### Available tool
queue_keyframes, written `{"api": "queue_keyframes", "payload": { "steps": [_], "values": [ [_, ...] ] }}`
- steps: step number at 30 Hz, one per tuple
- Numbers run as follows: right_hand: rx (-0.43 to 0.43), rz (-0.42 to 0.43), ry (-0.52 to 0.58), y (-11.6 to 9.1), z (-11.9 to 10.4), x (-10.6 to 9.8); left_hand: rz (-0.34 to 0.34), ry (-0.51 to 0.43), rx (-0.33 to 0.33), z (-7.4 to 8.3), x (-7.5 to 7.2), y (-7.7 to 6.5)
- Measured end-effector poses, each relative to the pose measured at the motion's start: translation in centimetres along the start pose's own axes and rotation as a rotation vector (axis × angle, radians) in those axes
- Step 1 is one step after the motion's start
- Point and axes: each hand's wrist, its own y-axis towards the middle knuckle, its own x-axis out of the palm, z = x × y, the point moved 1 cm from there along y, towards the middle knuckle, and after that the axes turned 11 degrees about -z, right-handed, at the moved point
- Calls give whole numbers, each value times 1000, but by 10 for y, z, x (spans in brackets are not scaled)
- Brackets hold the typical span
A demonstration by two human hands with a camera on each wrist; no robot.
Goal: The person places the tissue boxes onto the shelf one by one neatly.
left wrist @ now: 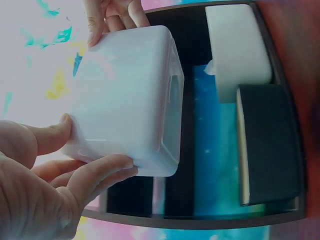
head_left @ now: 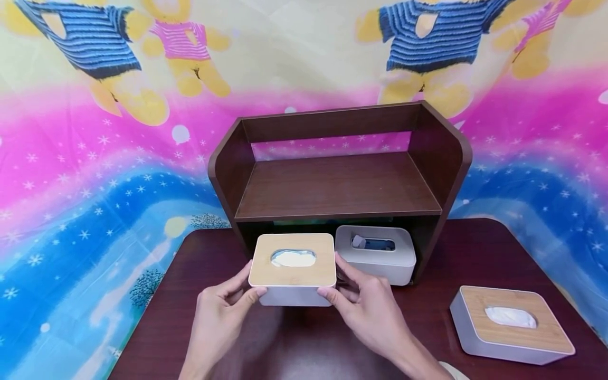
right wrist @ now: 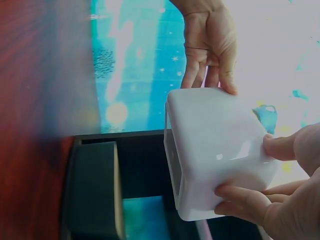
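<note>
A white tissue box [head_left: 292,296] with a wood-look lid is held up by both hands in front of the shelf, its oval opening showing white tissue. My left hand [head_left: 216,316] grips its left end, thumb on the near side. At the opposite end, my right hand [head_left: 372,311] grips it the same way. Both wrist views show the white box's smooth underside, with fingers spread around its ends. Just behind and to the right, a grey tissue box [head_left: 380,268] stands in the shelf's lower compartment.
The dark brown two-tier shelf [head_left: 337,184] stands on a dark red table [head_left: 418,338]. Another wood-lidded tissue box [head_left: 518,332] sits on the table at right. A dark box [left wrist: 270,145] in the lower compartment is hidden in the head view. A patterned cloth [head_left: 304,63] hangs behind.
</note>
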Motion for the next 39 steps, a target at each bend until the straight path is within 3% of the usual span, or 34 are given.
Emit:
{"api": "queue_keyframes", "payload": {
  "steps": [16, 25, 39],
  "values": [
    [3, -33, -34, 20, -33, -15, -4, 15, 27, 35, -22, 12],
    [-71, -10, -64, 32, -49, -24, -11, 54, 16, 53, -31, 20],
    [-75, 15, -175, 49, -72, -39, -21, 80, 66, 74, -43, 35]
  ]
}}
